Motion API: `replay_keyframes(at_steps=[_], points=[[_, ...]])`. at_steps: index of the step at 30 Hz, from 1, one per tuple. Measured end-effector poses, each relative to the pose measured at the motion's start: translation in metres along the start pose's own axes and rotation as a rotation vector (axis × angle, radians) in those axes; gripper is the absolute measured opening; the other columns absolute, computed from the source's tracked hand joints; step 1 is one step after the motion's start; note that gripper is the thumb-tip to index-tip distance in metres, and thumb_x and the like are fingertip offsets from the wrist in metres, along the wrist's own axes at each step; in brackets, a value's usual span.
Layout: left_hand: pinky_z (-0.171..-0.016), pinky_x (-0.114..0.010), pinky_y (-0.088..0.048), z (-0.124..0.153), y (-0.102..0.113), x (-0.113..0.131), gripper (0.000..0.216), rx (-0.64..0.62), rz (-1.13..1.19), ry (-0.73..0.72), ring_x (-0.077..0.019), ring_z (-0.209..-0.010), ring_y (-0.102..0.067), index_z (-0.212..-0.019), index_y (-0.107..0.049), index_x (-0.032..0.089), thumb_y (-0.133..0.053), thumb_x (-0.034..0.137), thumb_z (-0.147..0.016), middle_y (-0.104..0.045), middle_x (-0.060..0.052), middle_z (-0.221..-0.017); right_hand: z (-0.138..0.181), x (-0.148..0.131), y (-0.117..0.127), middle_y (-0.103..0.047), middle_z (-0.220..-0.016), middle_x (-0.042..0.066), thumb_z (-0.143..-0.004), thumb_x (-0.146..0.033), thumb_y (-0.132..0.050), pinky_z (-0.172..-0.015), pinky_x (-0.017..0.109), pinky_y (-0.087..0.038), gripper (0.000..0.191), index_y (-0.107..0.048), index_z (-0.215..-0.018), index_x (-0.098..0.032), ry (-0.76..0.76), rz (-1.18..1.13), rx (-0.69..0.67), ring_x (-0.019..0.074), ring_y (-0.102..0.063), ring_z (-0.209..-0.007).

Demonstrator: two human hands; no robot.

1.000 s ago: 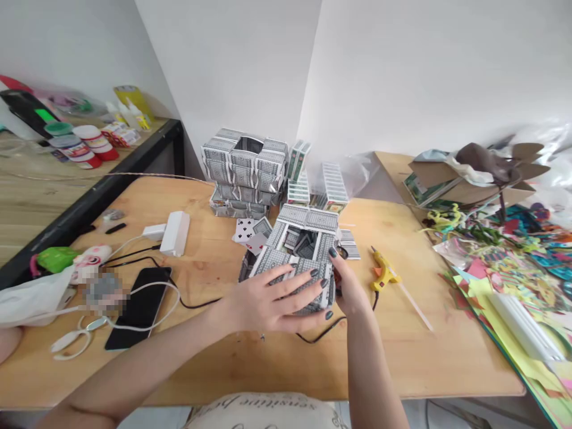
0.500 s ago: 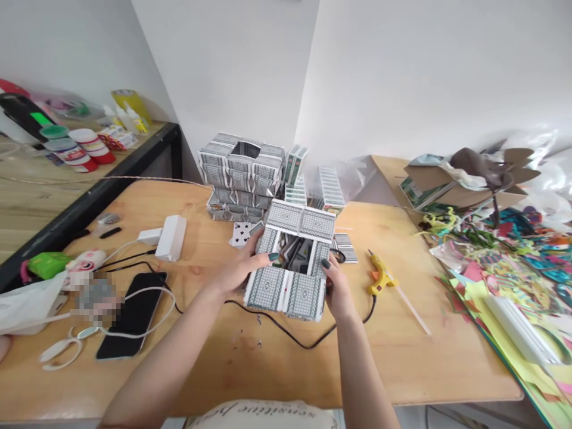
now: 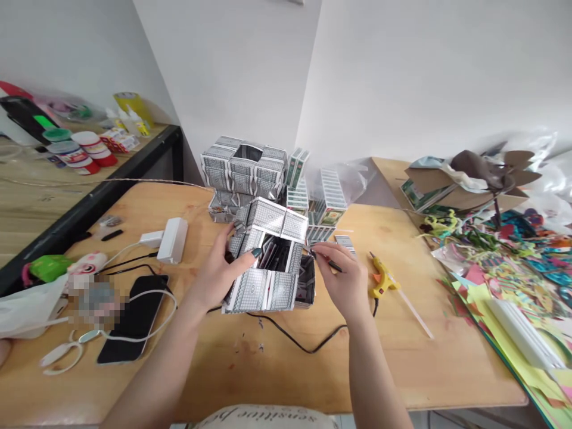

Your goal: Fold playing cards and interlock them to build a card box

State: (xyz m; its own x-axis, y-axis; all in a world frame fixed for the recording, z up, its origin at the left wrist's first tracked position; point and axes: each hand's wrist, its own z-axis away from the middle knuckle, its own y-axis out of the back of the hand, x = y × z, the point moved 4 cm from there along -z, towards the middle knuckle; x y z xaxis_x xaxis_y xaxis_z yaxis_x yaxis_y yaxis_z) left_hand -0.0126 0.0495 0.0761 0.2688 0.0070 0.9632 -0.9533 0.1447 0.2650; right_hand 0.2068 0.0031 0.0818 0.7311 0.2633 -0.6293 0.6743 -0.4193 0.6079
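A box built from folded grey-patterned playing cards (image 3: 254, 289) is tilted in front of me, with a square opening in its top. My left hand (image 3: 218, 268) grips its left side, thumb over the rim of the opening. On its right side a dark, card-lined part (image 3: 305, 283) shows below the top. Close to that side is my right hand (image 3: 342, 274), its fingers drawn together in a pinch; what they hold, if anything, is hidden. Behind stands a larger structure of the same folded cards (image 3: 243, 170).
Card stacks (image 3: 333, 190) stand behind the box. A yellow glue gun (image 3: 382, 277) with a glue stick lies to the right, its black cord crossing the table. Paper scraps (image 3: 504, 262) cover the right side. A phone (image 3: 134, 322) and white charger (image 3: 172, 238) lie left.
The card box has shifted left and tilted, exposing its right side. My right hand has let go of the box's right edge and now pinches beside it.
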Motion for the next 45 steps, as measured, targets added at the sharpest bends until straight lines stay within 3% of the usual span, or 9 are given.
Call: replay_keyframes(at_steps=[3,6,9,14,18,24,33,40,45], points=[[-0.096,-0.043,-0.035,0.001,0.004,0.014,0.072,0.0,-0.18,-0.069,-0.0286,-0.116,-0.043,-0.134,-0.026,0.024,-0.056,0.043,-0.071,-0.045,-0.008,-0.129,-0.016,-0.048,-0.007,-0.065,-0.098,0.004,-0.086,-0.018,-0.039,-0.07,0.025,-0.048,0.025,-0.062,-0.096,-0.022,0.278,0.092,-0.319,0.0143,-0.061,-0.085],[-0.092,-0.044,-0.039,0.0,0.005,0.029,0.074,-0.03,-0.362,-0.108,-0.0293,-0.113,-0.046,-0.134,-0.025,0.026,-0.056,0.045,-0.07,-0.048,-0.007,-0.126,-0.028,-0.067,-0.026,-0.067,-0.081,0.006,-0.082,-0.011,-0.043,-0.053,0.024,-0.043,0.021,-0.062,-0.087,-0.017,0.371,0.47,-0.548,0.0157,-0.062,-0.066],[-0.086,-0.044,-0.042,-0.001,0.004,0.039,0.076,-0.037,-0.524,-0.111,-0.0303,-0.107,-0.051,-0.135,-0.023,0.028,-0.055,0.049,-0.069,-0.053,-0.007,-0.121,-0.033,-0.069,-0.045,-0.066,-0.069,0.01,-0.078,-0.006,-0.045,-0.047,0.025,-0.038,0.02,-0.063,-0.072,-0.013,0.448,0.664,-0.701,0.0181,-0.061,-0.059],[-0.074,-0.04,-0.046,-0.005,0.002,0.042,0.081,-0.056,-0.699,-0.133,-0.0301,-0.095,-0.057,-0.136,-0.022,0.028,-0.055,0.051,-0.066,-0.058,-0.007,-0.112,-0.026,-0.064,-0.063,-0.065,-0.063,0.01,-0.077,-0.008,-0.046,-0.049,0.028,-0.034,0.023,-0.065,-0.065,-0.013,0.746,0.587,-0.811,0.02,-0.06,-0.063],[-0.069,-0.037,-0.046,-0.01,0.006,0.044,0.082,-0.081,-0.777,-0.145,-0.0287,-0.089,-0.059,-0.136,-0.023,0.028,-0.055,0.052,-0.064,-0.061,-0.006,-0.106,-0.027,-0.055,-0.069,-0.066,-0.067,0.011,-0.077,-0.008,-0.045,-0.049,0.028,-0.032,0.022,-0.065,-0.07,-0.013,0.886,0.556,-0.777,0.02,-0.058,-0.064],[-0.069,-0.034,-0.045,-0.014,0.012,0.052,0.078,-0.075,-0.837,-0.156,-0.0274,-0.092,-0.058,-0.134,-0.027,0.028,-0.053,0.054,-0.065,-0.063,-0.004,-0.101,-0.03,-0.054,-0.068,-0.061,-0.064,0.007,-0.082,-0.009,-0.04,-0.045,0.025,-0.028,0.025,-0.062,-0.071,-0.013,0.879,0.573,-0.622,0.0159,-0.053,-0.056],[-0.081,-0.038,-0.044,-0.001,0.021,0.06,0.08,0.09,-0.918,-0.202,-0.0292,-0.102,-0.054,-0.134,-0.027,0.027,-0.054,0.053,-0.064,-0.057,-0.006,-0.115,-0.006,-0.069,-0.032,-0.063,-0.091,0.01,-0.087,-0.014,-0.038,-0.05,0.025,-0.036,0.023,-0.057,-0.098,-0.008,0.981,0.466,-0.08,0.0131,-0.052,-0.066],[-0.086,-0.039,-0.043,0.011,0.021,0.066,0.079,0.134,-0.817,-0.229,-0.0286,-0.105,-0.052,-0.135,-0.025,0.027,-0.055,0.05,-0.066,-0.054,-0.005,-0.118,0.002,-0.062,-0.03,-0.064,-0.093,0.008,-0.088,-0.014,-0.031,-0.058,0.025,-0.043,0.03,-0.061,-0.094,-0.015,0.842,0.33,0.066,0.0122,-0.055,-0.071],[-0.088,-0.04,-0.043,0.007,0.027,0.059,0.077,0.111,-0.71,-0.231,-0.029,-0.106,-0.051,-0.133,-0.028,0.029,-0.057,0.048,-0.065,-0.056,-0.004,-0.115,0.014,-0.051,-0.036,-0.063,-0.096,0.007,-0.088,-0.02,-0.031,-0.059,0.026,-0.045,0.032,-0.06,-0.102,-0.022,0.769,0.365,-0.078,0.0134,-0.058,-0.071]])
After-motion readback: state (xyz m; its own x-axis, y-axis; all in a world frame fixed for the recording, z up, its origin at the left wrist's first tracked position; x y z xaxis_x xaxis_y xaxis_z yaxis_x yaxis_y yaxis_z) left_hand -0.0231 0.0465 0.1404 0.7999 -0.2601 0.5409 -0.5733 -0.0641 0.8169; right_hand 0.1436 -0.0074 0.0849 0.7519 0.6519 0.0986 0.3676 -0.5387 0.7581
